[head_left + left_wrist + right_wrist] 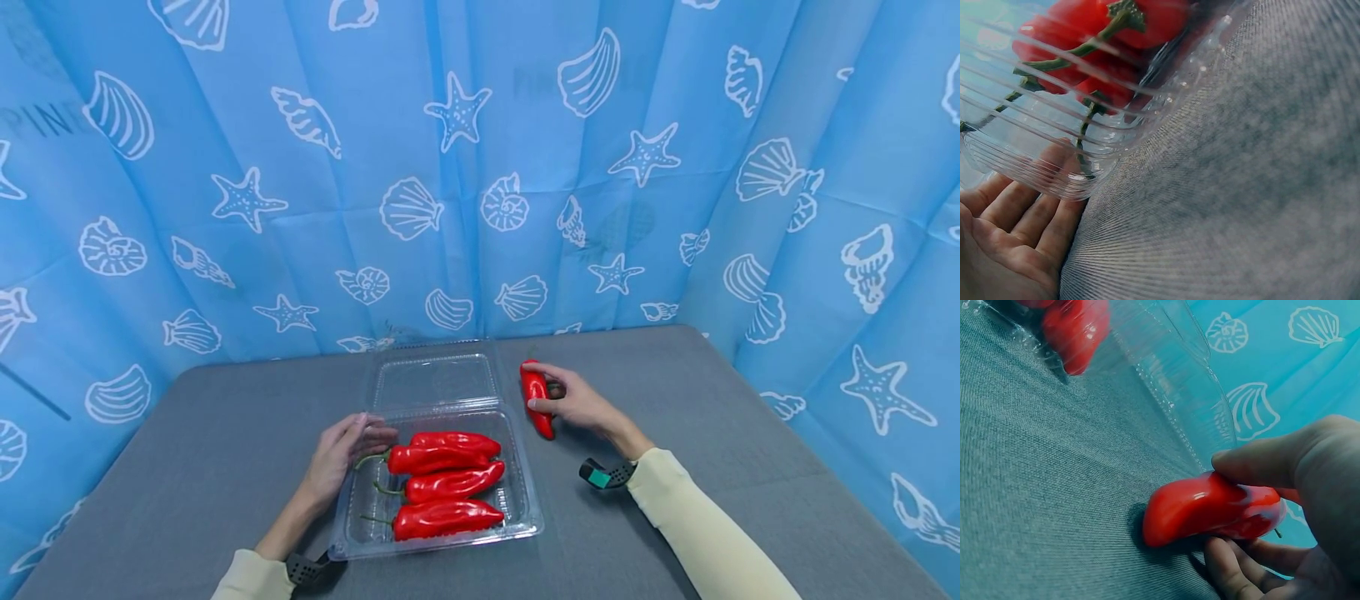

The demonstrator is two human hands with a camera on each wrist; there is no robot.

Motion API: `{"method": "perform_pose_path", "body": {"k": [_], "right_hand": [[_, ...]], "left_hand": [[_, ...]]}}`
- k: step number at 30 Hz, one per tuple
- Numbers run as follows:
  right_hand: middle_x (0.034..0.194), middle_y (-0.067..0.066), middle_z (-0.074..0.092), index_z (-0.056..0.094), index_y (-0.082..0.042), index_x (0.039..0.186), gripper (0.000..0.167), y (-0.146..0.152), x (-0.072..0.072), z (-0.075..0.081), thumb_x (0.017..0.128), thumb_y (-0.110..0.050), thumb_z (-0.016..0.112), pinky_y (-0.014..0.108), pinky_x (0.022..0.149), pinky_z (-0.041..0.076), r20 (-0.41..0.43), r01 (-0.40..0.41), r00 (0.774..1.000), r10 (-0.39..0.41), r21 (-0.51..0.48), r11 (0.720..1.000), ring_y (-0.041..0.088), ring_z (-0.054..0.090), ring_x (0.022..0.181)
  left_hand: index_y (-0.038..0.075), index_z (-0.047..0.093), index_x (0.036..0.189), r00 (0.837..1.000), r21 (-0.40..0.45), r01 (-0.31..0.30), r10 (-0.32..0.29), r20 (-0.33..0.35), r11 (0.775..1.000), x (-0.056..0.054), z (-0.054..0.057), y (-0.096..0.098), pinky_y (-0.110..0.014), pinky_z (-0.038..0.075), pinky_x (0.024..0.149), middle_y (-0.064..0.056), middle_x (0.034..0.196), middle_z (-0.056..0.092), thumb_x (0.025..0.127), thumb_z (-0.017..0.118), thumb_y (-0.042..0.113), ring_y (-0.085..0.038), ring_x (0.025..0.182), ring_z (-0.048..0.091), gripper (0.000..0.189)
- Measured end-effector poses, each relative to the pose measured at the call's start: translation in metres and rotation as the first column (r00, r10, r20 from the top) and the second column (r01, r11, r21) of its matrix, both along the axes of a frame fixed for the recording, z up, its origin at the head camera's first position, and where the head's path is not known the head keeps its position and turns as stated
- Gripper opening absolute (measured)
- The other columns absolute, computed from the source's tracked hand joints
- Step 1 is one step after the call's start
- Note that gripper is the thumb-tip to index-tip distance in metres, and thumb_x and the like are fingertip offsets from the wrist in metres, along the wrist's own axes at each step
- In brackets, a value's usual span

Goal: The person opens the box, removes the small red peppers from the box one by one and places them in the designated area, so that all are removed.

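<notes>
A clear plastic clamshell container point(517, 527) sits on the table with several long red peppers point(450, 518) lying crosswise in it, green stems to the left. Its lid point(431, 382) is folded back, away from me. My left hand point(333, 458) is at the container's left side; the left wrist view shows its extended fingers point(1013, 206) against the ribbed clear wall. To the right of the lid, my right hand point(581, 406) grips another red pepper point(1188, 509) between thumb and fingers. That pepper is low over the cloth; whether it touches I cannot tell.
A grey cloth point(720, 467) covers the table. Behind and to the right hangs a blue curtain point(345, 250) with white shells and starfish. Each wrist wears a dark strap, such as the right wristband point(606, 475).
</notes>
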State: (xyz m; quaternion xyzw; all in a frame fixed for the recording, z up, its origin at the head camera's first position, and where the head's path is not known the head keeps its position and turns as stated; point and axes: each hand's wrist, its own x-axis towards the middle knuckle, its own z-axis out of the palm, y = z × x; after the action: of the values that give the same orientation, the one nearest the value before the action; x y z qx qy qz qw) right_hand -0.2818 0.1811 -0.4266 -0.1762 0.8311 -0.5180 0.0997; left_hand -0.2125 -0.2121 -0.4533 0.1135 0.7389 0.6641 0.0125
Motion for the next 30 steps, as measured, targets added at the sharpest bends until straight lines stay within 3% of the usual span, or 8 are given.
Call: {"method": "perform_pose_path", "body": {"k": [14,22,30], "right_hand": [[0.142,0.026,0.045,0.041,-0.011,0.155,0.065,0.0031,-0.002,-0.0043,0.096,-0.013,0.069,0.036,0.079,0.054,0.023,-0.029,0.999,0.029,0.012,1.0,0.035,0.055,0.107],[0.14,0.027,0.046,0.042,-0.005,0.153,0.063,0.0038,-0.0018,-0.005,0.097,-0.013,0.069,0.04,0.08,0.057,0.032,-0.024,0.999,0.025,-0.016,1.0,0.034,0.057,0.106],[0.137,0.025,0.05,0.044,-0.006,0.152,0.06,0.0041,-0.0021,-0.0039,0.097,-0.015,0.068,0.036,0.079,0.056,0.041,0.0,0.999,0.001,-0.015,1.0,0.033,0.057,0.105]], "left_hand": [[-0.015,0.053,0.125,1.0,0.003,0.006,-0.006,-0.01,1.0,0.0009,-0.001,-0.0007,-0.03,0.058,0.089,-0.031,0.118,0.067,0.112,0.037,0.031,-0.027,0.105,0.071,0.05],[-0.015,0.053,0.126,1.0,-0.005,0.005,-0.005,-0.004,1.0,0.0009,-0.0013,-0.0007,-0.03,0.058,0.089,-0.03,0.118,0.067,0.112,0.037,0.031,-0.028,0.106,0.071,0.051],[-0.014,0.053,0.125,0.999,-0.008,0.018,-0.019,-0.033,1.0,0.0003,-0.0012,-0.0012,-0.03,0.057,0.09,-0.031,0.118,0.067,0.113,0.036,0.03,-0.027,0.105,0.071,0.049]]}}
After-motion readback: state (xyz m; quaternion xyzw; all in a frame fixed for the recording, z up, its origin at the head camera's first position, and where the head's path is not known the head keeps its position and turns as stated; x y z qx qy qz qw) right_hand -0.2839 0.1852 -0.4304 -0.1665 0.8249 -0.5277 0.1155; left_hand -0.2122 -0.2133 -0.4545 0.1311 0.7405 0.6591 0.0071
